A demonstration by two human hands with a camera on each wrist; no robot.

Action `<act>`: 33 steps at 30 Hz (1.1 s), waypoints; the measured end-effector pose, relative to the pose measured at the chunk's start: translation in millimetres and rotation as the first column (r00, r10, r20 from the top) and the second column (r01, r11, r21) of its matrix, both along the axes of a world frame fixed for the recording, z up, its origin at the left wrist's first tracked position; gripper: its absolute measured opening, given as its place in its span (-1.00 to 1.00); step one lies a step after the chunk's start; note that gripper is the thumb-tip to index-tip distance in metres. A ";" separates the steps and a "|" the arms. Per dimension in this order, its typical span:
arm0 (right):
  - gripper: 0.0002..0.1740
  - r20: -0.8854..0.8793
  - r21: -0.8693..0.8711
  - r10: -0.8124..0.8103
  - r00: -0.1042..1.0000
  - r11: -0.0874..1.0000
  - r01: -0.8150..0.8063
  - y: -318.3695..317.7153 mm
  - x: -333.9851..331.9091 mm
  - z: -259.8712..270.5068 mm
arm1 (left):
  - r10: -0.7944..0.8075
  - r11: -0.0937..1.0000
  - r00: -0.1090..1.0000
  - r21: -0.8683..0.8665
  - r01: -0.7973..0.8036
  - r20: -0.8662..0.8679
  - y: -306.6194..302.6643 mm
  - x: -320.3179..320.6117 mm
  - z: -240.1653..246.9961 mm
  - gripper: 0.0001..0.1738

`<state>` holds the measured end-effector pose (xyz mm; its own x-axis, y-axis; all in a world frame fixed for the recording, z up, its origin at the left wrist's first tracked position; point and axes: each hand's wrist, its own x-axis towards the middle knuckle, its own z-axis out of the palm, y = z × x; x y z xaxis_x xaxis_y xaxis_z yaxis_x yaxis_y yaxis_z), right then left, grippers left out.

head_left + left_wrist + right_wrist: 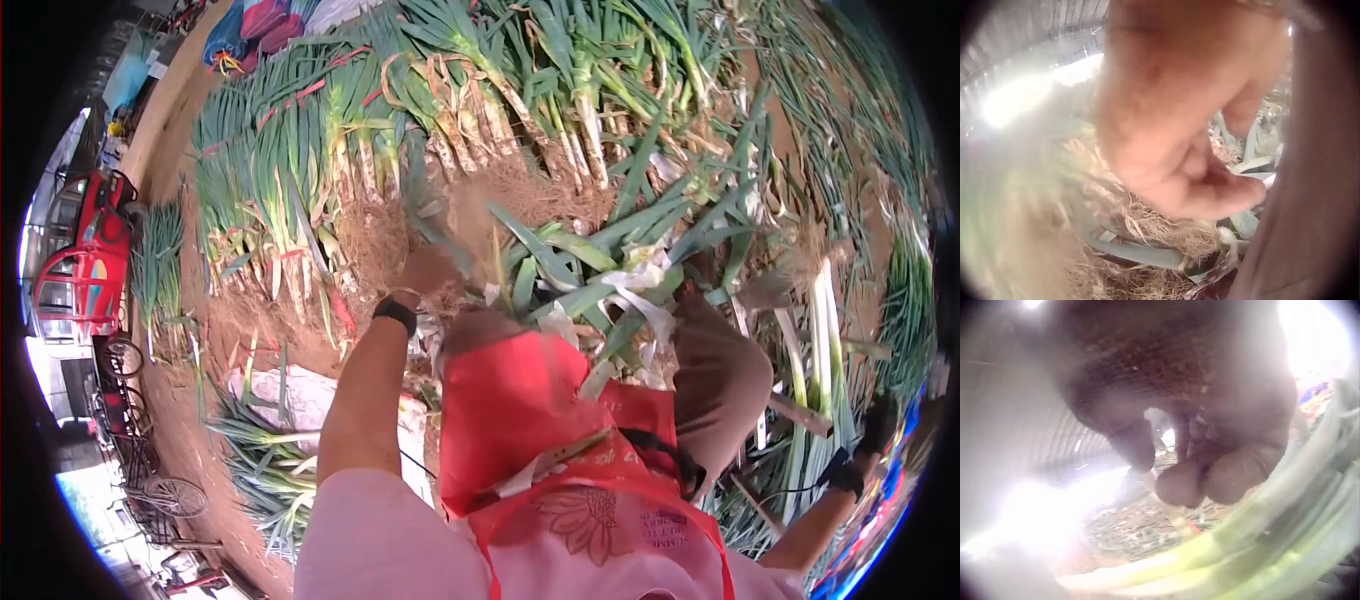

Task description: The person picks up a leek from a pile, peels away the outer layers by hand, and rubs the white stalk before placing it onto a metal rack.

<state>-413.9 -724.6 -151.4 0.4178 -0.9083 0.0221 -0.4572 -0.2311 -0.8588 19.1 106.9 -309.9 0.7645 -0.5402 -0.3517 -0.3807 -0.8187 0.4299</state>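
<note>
My left hand (430, 270) reaches down beside the root ends of the upright leeks (480, 130), blurred in the head view. In the left wrist view the left hand (1185, 119) has loosely bent fingers and nothing visible between them; one fingertip is right by a white piece above dry roots (1154, 222). Far to the right, my right hand (880, 425) is a dark shape near leeks laid along that side. The right wrist view shows the right hand (1210, 425) with loosely bent fingers, nothing visible between them, close over pale green leek stalks (1210, 562).
Loose leaves and peelings (590, 270) lie in front of my knees. A red apron (510, 410) covers my lap. More leeks (265, 460) lie at the left by a pale sack (300, 400). A red vehicle (90, 255) and a bicycle (170, 495) stand beyond.
</note>
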 end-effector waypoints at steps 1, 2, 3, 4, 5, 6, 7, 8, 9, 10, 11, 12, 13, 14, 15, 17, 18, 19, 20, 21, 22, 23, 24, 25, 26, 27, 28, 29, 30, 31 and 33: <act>-0.62 -0.133 -0.194 0.226 0.965 0.949 -0.248 65.8 67.2 47.4 | -0.103 0.984 0.970 0.166 0.067 0.220 -1.5 13.6 -12.7 -0.83; -0.57 -0.307 -0.353 0.403 0.862 0.793 -0.496 123.7 147.1 77.9 | -0.083 0.989 0.972 0.136 0.054 0.221 1.5 46.3 -47.0 -0.83; -0.57 -0.312 -0.365 0.408 0.858 0.783 -0.504 168.5 194.9 84.7 | 0.083 0.992 0.952 0.063 -0.106 0.294 2.9 64.6 -80.0 -0.88; -0.59 -0.260 -0.331 0.394 0.881 0.821 -0.465 207.3 236.3 86.8 | 0.250 0.965 0.903 -0.018 -0.260 0.351 3.5 81.0 -105.5 -0.91; -0.60 -0.239 -0.313 0.393 0.888 0.834 -0.454 237.8 272.6 86.4 | 0.327 0.941 0.888 -0.023 -0.338 0.325 3.1 98.1 -122.0 -0.85; -0.61 -0.219 -0.296 0.391 0.894 0.846 -0.443 268.3 308.8 86.0 | 0.343 0.936 0.884 -0.031 -0.351 0.317 -0.9 112.4 -128.4 -0.85; -0.61 -0.260 -0.191 0.522 0.812 0.797 -0.573 292.9 339.3 84.8 | 0.514 0.857 0.829 -0.089 -0.508 0.219 -6.8 124.6 -130.1 -0.80; -0.62 -0.287 -0.077 0.641 0.712 0.725 -0.684 313.6 367.5 80.5 | 0.663 0.748 0.740 -0.124 -0.651 0.111 -10.9 135.6 -133.4 -0.74; -0.60 -0.301 -0.054 0.709 0.638 0.655 -0.754 329.3 393.7 73.5 | 0.670 0.742 0.736 -0.121 -0.660 0.098 -10.3 145.1 -153.7 -0.74; -0.60 -0.313 -0.048 0.713 0.628 0.648 -0.760 341.5 416.9 63.9 | 0.699 0.702 0.703 -0.321 -0.636 0.133 -11.1 153.1 -169.7 -0.66; -0.60 -0.247 0.009 0.759 0.602 0.623 -0.782 352.5 437.8 53.1 | 0.719 0.667 0.681 -0.413 -0.620 0.140 -12.8 159.5 -184.7 -0.62; -0.60 -0.219 0.043 0.780 0.586 0.607 -0.793 375.7 459.5 48.7 | 0.736 0.631 0.661 -0.499 -0.593 0.146 -16.2 166.0 -192.5 -0.58; -0.60 -0.191 0.077 0.799 0.570 0.591 -0.803 398.8 481.3 44.4 | 0.797 0.516 0.592 -0.375 -0.770 -0.120 -25.7 175.3 -170.3 -0.54; -0.60 -0.206 0.074 0.873 0.441 0.464 -0.883 442.8 507.3 47.0 | 0.819 0.403 0.448 -0.195 -0.894 -0.358 -33.2 184.1 -144.5 -0.49; -0.59 -0.215 0.079 0.904 0.369 0.392 -0.916 453.2 527.2 39.6 | 0.786 0.375 0.373 -0.100 -0.921 -0.493 -37.0 191.5 -119.4 -0.47; -0.61 -0.205 0.168 0.939 0.277 0.313 -0.935 455.8 561.6 10.2 | 0.698 0.339 0.442 -0.284 -0.897 -0.563 -32.0 193.2 -133.2 -0.48; -0.62 -0.189 0.248 0.946 0.262 0.304 -0.920 453.0 576.6 -10.7 | 0.599 0.278 0.530 -0.465 -0.840 -0.600 -29.0 194.4 -137.0 -0.49; -0.62 -0.164 0.331 0.963 0.216 0.260 -0.907 467.9 593.3 -24.1 | 0.493 0.107 0.441 -0.450 -0.886 -0.750 -27.7 189.4 -93.9 -0.51; -0.61 -0.133 0.410 0.976 0.170 0.211 -0.887 483.2 607.4 -38.9 | 0.353 -0.059 0.353 -0.398 -0.916 -0.866 -25.7 174.6 -45.8 -0.53; -0.59 -0.006 0.514 0.985 0.170 0.149 -0.845 488.4 615.9 -73.8 | 0.354 0.100 0.561 -0.566 -0.819 -0.748 -15.2 154.6 -59.2 -0.55; -0.56 0.122 0.599 0.976 0.178 0.070 -0.797 495.5 622.1 -119.3 | 0.309 0.138 0.582 -0.570 -0.810 -0.752 -13.2 135.4 -54.2 -0.54; -0.57 0.229 0.689 0.960 0.161 -0.043 -0.724 527.0 623.3 -141.4 | 0.263 0.176 0.602 -0.576 -0.799 -0.754 -11.2 116.2 -49.2 -0.53; -0.56 0.320 0.761 0.934 0.159 -0.153 -0.630 558.5 624.9 -163.6 | 0.180 0.110 0.429 -0.416 -0.903 -0.885 -21.4 97.3 -29.5 -0.50; -0.58 0.352 0.768 0.923 0.154 -0.191 -0.612 586.0 619.4 -176.5 | 0.151 0.210 0.459 -0.425 -0.880 -0.876 -25.5 81.4 -31.9 -0.49; -0.60 0.380 0.777 0.912 0.154 -0.225 -0.587 606.9 610.4 -186.7 | 0.114 0.305 0.479 -0.428 -0.850 -0.870 -28.4 65.8 -39.0 -0.47; -0.64 0.270 0.759 0.956 0.112 -0.140 -0.636 626.2 597.2 -186.2 | 0.105 0.309 0.464 -0.415 -0.856 -0.879 -29.7 47.0 -52.0 -0.47; -0.65 0.154 0.726 0.985 0.074 -0.062 -0.685 637.0 584.6 -186.5 | 0.114 0.362 0.496 -0.429 -0.828 -0.861 -30.7 31.2 -66.0 -0.50; -0.62 0.206 0.747 0.977 0.063 -0.115 -0.655 638.1 573.9 -196.9 | 0.115 0.390 0.508 -0.431 -0.813 -0.854 -26.0 22.1 -79.4 -0.50; -0.62 0.201 0.757 0.977 0.073 -0.107 -0.645 635.5 561.1 -200.2 | 0.115 0.418 0.520 -0.434 -0.798 -0.846 -21.9 15.1 -89.1 -0.49; -0.61 0.155 0.666 0.986 0.068 -0.053 -0.744 629.7 546.4 -200.7 | 0.080 0.568 0.787 -0.621 -0.540 -0.612 -8.0 21.5 -93.9 -0.52; -0.64 0.122 0.555 0.986 0.113 0.026 -0.832 622.7 525.8 -160.7 | 0.177 0.598 0.862 -0.643 -0.478 -0.475 7.5 44.2 -85.0 -0.60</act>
